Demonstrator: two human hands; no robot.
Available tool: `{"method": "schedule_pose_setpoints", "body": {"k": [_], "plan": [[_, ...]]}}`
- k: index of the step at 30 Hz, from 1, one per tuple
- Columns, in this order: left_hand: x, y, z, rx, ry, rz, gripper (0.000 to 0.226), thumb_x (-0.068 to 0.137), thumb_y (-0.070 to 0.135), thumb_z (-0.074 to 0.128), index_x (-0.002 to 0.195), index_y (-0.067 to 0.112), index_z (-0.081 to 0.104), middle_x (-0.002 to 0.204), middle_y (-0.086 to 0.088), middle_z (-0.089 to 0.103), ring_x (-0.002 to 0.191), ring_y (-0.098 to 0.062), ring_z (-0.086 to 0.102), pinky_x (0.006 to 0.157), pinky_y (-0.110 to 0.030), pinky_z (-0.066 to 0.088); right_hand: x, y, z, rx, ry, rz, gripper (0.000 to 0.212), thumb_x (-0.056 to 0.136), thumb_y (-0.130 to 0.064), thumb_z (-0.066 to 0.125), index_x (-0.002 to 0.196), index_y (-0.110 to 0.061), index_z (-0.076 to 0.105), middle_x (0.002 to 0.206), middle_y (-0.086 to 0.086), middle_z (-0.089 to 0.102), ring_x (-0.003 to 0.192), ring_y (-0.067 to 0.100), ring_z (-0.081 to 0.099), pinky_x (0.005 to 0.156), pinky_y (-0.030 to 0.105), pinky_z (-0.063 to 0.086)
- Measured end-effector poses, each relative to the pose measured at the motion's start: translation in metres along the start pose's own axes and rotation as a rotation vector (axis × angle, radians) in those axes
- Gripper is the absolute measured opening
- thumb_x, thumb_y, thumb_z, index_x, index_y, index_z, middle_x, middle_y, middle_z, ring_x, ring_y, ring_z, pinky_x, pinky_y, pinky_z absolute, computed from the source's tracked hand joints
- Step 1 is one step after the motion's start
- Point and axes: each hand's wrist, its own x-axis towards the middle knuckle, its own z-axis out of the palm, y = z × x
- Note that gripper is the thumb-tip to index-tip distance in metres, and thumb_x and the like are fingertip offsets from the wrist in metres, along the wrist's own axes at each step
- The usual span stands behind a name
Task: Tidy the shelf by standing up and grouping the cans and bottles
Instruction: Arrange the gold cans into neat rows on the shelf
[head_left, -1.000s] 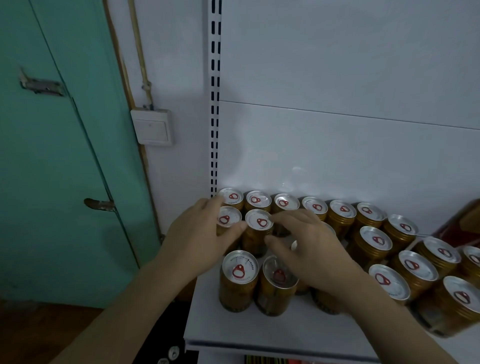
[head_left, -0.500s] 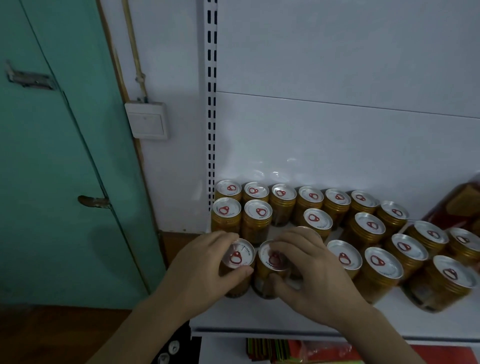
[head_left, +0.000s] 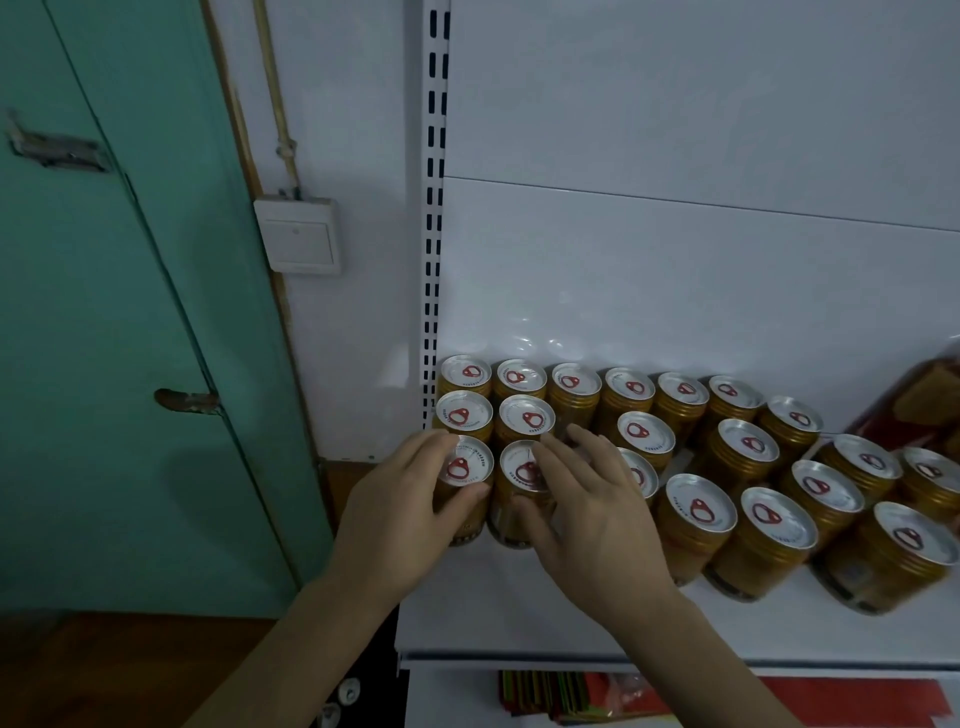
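Note:
Several upright gold cans with silver lids and red pull rings stand on the white shelf (head_left: 519, 613). A full row (head_left: 628, 387) lines the back panel, with two more cans (head_left: 465, 415) in front of it at the left. My left hand (head_left: 400, 509) grips the front-left can (head_left: 467, 465) round its side, thumb at the front. My right hand (head_left: 597, 509) grips the neighbouring can (head_left: 522, 470), fingers over its lid. Both cans stand close behind the second-row pair. Loose cans (head_left: 701, 506) spread to the right.
The slotted shelf upright (head_left: 434, 208) rises at the left end of the shelf. A red packet (head_left: 930, 400) leans at the far right. A green door (head_left: 104, 312) and a wall switch (head_left: 301, 234) lie to the left. Coloured packs (head_left: 571, 696) sit on the shelf below.
Both hands came off the second-row cans, took the two front cans and slid them back toward the second row at the shelf's left end.

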Motion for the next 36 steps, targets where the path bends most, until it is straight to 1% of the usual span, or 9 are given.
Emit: {"method": "schedule_pose_setpoints", "body": {"k": [6, 10, 12, 15, 21, 23, 25, 29, 36], "plan": [[0.002, -0.004, 0.005, 0.028, 0.008, 0.021, 0.048, 0.094, 0.047, 0.072, 0.133, 0.02, 0.062, 0.131, 0.01, 0.063, 0.112, -0.007, 0.063, 0.085, -0.007, 0.039, 0.002, -0.003, -0.001, -0.046, -0.036, 0.008, 0.06, 0.103, -0.048, 0.052, 0.146, -0.009, 0.064, 0.15, 0.008, 0.064, 0.15, 0.033, 0.047, 0.12, 0.058, 0.042], [0.002, -0.004, 0.009, 0.054, 0.042, 0.05, 0.059, 0.094, 0.053, 0.065, 0.142, 0.02, 0.056, 0.141, 0.006, 0.055, 0.128, -0.015, 0.056, 0.102, -0.032, 0.053, 0.0, -0.002, -0.008, -0.033, -0.057, 0.025, 0.064, 0.104, -0.053, 0.051, 0.152, -0.012, 0.058, 0.158, 0.006, 0.056, 0.156, 0.03, 0.039, 0.123, 0.057, 0.039], [0.0, 0.005, 0.011, 0.149, 0.106, 0.084, 0.069, 0.093, 0.057, 0.063, 0.149, 0.016, 0.051, 0.151, -0.002, 0.05, 0.141, -0.023, 0.048, 0.114, -0.044, 0.047, -0.007, 0.003, -0.017, -0.013, -0.024, 0.05, 0.063, 0.105, -0.054, 0.052, 0.153, -0.013, 0.057, 0.161, 0.006, 0.053, 0.157, 0.03, 0.038, 0.123, 0.056, 0.039], [-0.002, 0.033, 0.022, 0.2, 0.165, 0.211, 0.065, 0.097, 0.052, 0.064, 0.148, 0.014, 0.053, 0.153, -0.007, 0.051, 0.146, -0.027, 0.045, 0.117, -0.049, 0.043, -0.023, 0.024, -0.034, -0.04, 0.044, 0.089, 0.059, 0.104, -0.049, 0.056, 0.148, -0.01, 0.061, 0.156, 0.011, 0.057, 0.153, 0.033, 0.042, 0.119, 0.058, 0.042], [0.011, 0.091, 0.071, 0.37, 0.013, 0.373, 0.07, 0.102, 0.059, 0.047, 0.157, 0.016, 0.046, 0.167, -0.008, 0.04, 0.16, -0.027, 0.024, 0.13, -0.049, 0.021, -0.057, 0.079, -0.056, -0.132, 0.067, 0.171, 0.055, 0.098, -0.045, 0.063, 0.137, -0.007, 0.067, 0.144, 0.014, 0.063, 0.144, 0.039, 0.049, 0.117, 0.058, 0.042], [0.014, 0.102, 0.088, 0.477, -0.048, 0.401, 0.07, 0.102, 0.057, 0.044, 0.156, 0.013, 0.048, 0.167, -0.011, 0.039, 0.161, -0.03, 0.022, 0.131, -0.05, 0.016, -0.065, 0.088, -0.06, -0.147, 0.043, 0.18, 0.052, 0.095, -0.045, 0.064, 0.132, -0.009, 0.07, 0.142, 0.015, 0.064, 0.144, 0.042, 0.048, 0.115, 0.061, 0.042], [0.011, 0.108, 0.101, 0.539, -0.078, 0.401, 0.066, 0.103, 0.049, 0.044, 0.154, 0.008, 0.051, 0.164, -0.014, 0.044, 0.158, -0.032, 0.029, 0.13, -0.052, 0.022, -0.07, 0.094, -0.062, -0.155, 0.004, 0.154, 0.049, 0.094, -0.046, 0.063, 0.129, -0.012, 0.071, 0.14, 0.013, 0.066, 0.146, 0.044, 0.045, 0.115, 0.063, 0.041], [-0.007, 0.108, 0.102, 0.517, 0.022, 0.374, 0.053, 0.092, 0.032, 0.075, 0.139, 0.01, 0.066, 0.146, -0.013, 0.063, 0.141, -0.033, 0.054, 0.12, -0.051, 0.042, -0.08, 0.097, -0.065, -0.119, -0.01, 0.069, 0.049, 0.094, -0.044, 0.062, 0.131, -0.014, 0.071, 0.139, 0.011, 0.067, 0.148, 0.043, 0.044, 0.116, 0.063, 0.041], [-0.066, 0.09, 0.083, 0.373, 0.201, 0.233, 0.04, 0.106, 0.031, 0.052, 0.135, 0.01, 0.068, 0.146, -0.01, 0.061, 0.138, -0.035, 0.053, 0.111, -0.053, 0.048, -0.089, 0.07, -0.055, 0.064, 0.035, -0.075, 0.051, 0.093, -0.044, 0.065, 0.132, -0.012, 0.071, 0.139, 0.013, 0.065, 0.14, 0.038, 0.052, 0.112, 0.06, 0.048]]}}
